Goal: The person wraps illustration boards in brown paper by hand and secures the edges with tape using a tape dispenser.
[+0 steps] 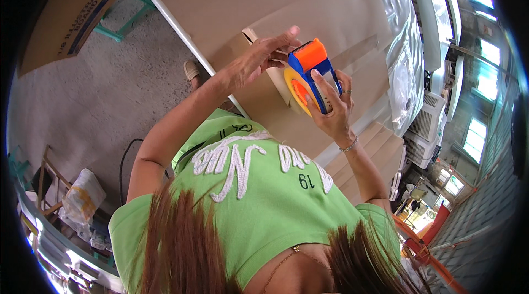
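Observation:
My right hand (333, 109) grips a tape dispenser (313, 60) with a blue frame and an orange top. A roll of yellowish tape (292, 82) with an orange hub sits in it. My left hand (262, 57) is raised close to the dispenser's toothed edge, its fingers apart and partly curled. Some of its fingertips are hidden near the dispenser, and I cannot tell whether they touch it. Beneath both hands is a brown cardboard box (255, 93), mostly covered from sight by my arms.
Brown sheeting covers the table (220, 2), which has a pale edge on the left. Silvery plastic (399, 35) lies along the right. A large cardboard carton (74, 15) and a green stool (124, 21) are at the far left. A foot (192, 71) shows beside the table.

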Motion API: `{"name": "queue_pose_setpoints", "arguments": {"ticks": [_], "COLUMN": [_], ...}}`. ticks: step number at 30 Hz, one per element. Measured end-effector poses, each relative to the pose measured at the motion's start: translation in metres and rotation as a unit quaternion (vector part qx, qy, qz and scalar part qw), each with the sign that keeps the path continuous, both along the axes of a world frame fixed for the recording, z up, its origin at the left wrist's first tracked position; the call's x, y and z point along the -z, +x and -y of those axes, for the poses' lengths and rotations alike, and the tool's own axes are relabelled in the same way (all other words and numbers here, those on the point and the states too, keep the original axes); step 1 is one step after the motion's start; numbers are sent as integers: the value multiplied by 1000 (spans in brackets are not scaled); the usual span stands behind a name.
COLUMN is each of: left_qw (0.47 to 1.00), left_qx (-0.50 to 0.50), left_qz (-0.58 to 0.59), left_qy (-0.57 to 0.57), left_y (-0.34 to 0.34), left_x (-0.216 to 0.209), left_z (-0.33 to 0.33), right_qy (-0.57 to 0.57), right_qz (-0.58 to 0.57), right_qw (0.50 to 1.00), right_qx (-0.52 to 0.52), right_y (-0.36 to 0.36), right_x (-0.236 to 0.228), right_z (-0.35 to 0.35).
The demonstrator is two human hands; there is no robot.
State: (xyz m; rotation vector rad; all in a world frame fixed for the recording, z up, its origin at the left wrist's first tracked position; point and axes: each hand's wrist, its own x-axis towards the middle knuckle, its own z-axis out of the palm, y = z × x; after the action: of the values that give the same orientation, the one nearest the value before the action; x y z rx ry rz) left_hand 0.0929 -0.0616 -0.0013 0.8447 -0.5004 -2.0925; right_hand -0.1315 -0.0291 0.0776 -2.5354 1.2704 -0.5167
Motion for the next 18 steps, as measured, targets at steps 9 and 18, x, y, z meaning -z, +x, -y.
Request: {"name": "queue_pose_setpoints", "arguments": {"ticks": [9, 18], "left_qw": [998, 970], "left_qx": [-47, -94], "left_qz": [-33, 198], "left_qy": [8, -106], "left_y": [-8, -7], "left_x": [9, 10], "left_z": [14, 23], "right_qy": [3, 42], "right_qz": [6, -32], "right_qw": [1000, 999], "right_qx": [-6, 5], "right_y": [4, 8], "right_x": [-3, -9], "right_z": [3, 8]}}
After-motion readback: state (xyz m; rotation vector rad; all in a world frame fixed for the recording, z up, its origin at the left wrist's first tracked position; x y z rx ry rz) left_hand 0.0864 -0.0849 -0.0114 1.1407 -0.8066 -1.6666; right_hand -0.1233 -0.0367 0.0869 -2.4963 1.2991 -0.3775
